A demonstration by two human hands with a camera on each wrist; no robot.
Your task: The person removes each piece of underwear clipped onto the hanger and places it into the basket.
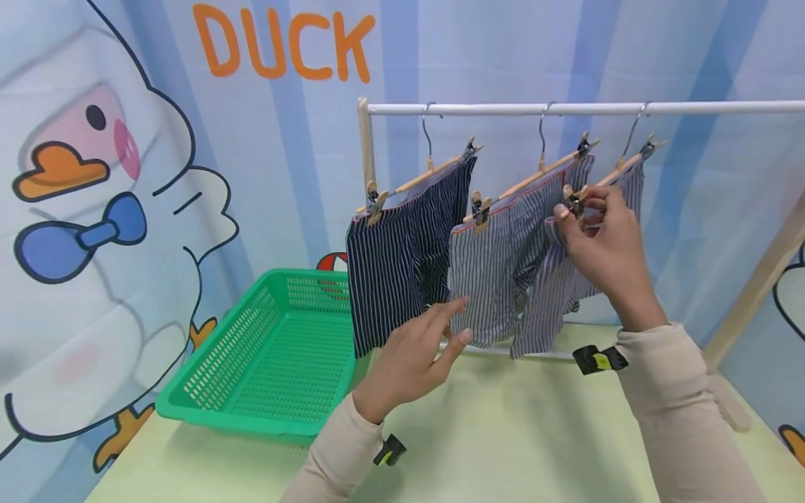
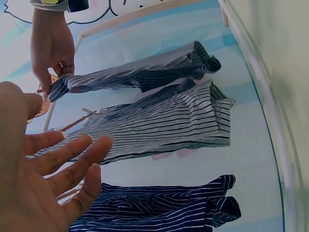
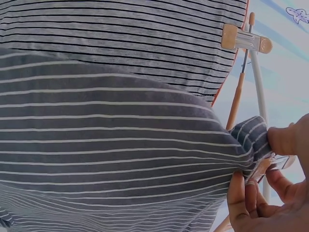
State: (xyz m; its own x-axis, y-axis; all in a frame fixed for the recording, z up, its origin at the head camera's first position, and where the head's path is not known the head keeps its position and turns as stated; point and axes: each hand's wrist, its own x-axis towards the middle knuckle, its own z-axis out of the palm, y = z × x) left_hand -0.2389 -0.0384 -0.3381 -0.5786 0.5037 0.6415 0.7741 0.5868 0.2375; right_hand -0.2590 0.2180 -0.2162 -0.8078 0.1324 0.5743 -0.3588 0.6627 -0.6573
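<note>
The left hand (image 2: 46, 186), nearest my left wrist camera, has its fingers spread apart beside the middle striped shorts (image 1: 484, 286). On my feed, the right hand (image 1: 604, 244) pinches the rightmost shorts (image 1: 541, 311) at the waistband corner by a hanger clip (image 1: 574, 200); all hang below the white rail (image 1: 490, 110), over the worktop (image 1: 478, 426), with navy shorts (image 1: 390, 279) at left.

Left sleeve (image 1: 342, 450): long, plain beige, lower centre. Right sleeve (image 1: 679, 391): matching beige, creased, lower right. Left wrist unit (image 1: 390, 450), right wrist unit (image 1: 600, 359): black, yellow-green patch each.
</note>
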